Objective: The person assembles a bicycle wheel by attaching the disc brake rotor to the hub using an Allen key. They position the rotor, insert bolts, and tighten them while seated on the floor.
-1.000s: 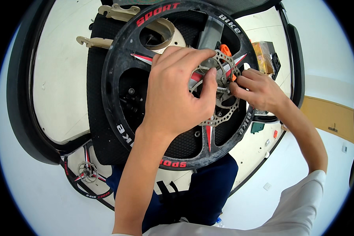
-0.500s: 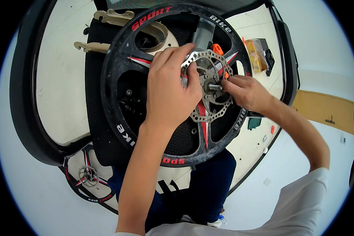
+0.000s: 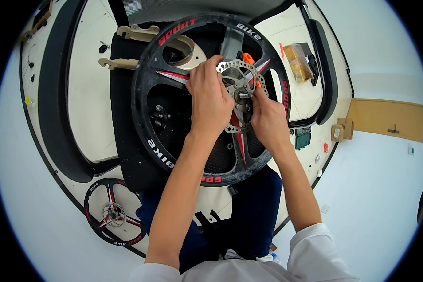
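A black spoked bicycle wheel (image 3: 143, 87) with red and white accents lies flat before me on a black seat. At its hub sits a perforated steel brake disc (image 3: 230, 66), with a threaded metal axle (image 3: 245, 96) sticking up from the middle. My left hand (image 3: 209, 96) is closed at the disc's left edge; its fingertips are partly hidden behind the disc and the hand's back. My right hand (image 3: 270, 117) has its fingers pressed together beside the axle's tip. Whatever those fingers pinch is hidden.
Beige metal fork-like part (image 3: 138, 33) rests beyond the wheel's left side. Orange-handled tool (image 3: 247, 58) shows between spokes. A second wheel (image 3: 90, 216) is on the floor at lower left. Black armrests (image 3: 63, 94) flank the seat. Yellow bag (image 3: 296, 61) and cardboard boxes (image 3: 345, 128) lie right.
My right forearm has swung from the far right to a more upright position, with its fingers still by the axle. My left hand stays at the disc. The whole view has shifted slightly.
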Motion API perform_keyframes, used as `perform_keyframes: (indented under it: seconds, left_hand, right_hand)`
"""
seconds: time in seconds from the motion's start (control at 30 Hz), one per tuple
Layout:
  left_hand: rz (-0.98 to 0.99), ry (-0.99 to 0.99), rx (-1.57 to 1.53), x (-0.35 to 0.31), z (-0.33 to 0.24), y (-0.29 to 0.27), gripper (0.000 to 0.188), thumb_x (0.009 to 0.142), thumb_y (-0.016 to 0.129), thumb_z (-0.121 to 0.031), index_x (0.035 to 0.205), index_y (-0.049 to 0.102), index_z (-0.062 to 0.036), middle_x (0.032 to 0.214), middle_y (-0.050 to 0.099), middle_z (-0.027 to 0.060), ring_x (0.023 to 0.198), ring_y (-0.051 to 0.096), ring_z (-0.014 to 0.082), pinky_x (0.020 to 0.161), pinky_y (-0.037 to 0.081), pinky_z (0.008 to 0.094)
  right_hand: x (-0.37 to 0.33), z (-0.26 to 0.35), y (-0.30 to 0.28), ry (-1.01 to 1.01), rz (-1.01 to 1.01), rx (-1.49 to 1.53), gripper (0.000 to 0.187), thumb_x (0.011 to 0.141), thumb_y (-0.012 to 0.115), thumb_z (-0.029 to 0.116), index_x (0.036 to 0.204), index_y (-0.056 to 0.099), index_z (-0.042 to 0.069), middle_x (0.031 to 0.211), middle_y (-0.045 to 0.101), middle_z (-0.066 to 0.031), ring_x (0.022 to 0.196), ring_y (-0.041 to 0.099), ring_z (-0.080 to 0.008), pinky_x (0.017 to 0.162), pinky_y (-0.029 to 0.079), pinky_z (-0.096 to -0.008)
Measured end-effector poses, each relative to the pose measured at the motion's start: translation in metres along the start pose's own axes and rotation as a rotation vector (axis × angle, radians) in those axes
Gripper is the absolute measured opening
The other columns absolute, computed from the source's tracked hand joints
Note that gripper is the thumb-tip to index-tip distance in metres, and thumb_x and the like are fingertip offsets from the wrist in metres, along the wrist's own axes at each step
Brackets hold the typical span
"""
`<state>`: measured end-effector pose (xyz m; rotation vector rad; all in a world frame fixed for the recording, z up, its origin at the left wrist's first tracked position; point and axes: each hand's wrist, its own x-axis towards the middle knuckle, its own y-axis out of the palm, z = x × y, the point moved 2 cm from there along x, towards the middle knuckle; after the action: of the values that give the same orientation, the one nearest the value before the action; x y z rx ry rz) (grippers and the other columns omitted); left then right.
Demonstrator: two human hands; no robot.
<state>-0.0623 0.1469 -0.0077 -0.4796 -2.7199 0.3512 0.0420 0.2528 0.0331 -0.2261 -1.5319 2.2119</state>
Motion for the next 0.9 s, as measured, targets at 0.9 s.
perform_keyframes:
  seconds: [0.9]
  left_hand:
    - [0.063,-0.021,-0.019,0.001,-0.001,-0.007,0.031,0.100,0.047,-0.009,0.130,0.052,0.0015,0.121,0.061,0.0184,0.116,0.055,0.0348,0.105,0.037,0.0465]
  right_hand:
    - [0.010,-0.022,-0.038,-0.401,0.490,-0.154,0.014,0.095,0.061,0.011,0.098,0.050,0.003,0.066,0.060,-0.0182,0.061,0.062,-0.0394,0.054,0.048,-0.0460]
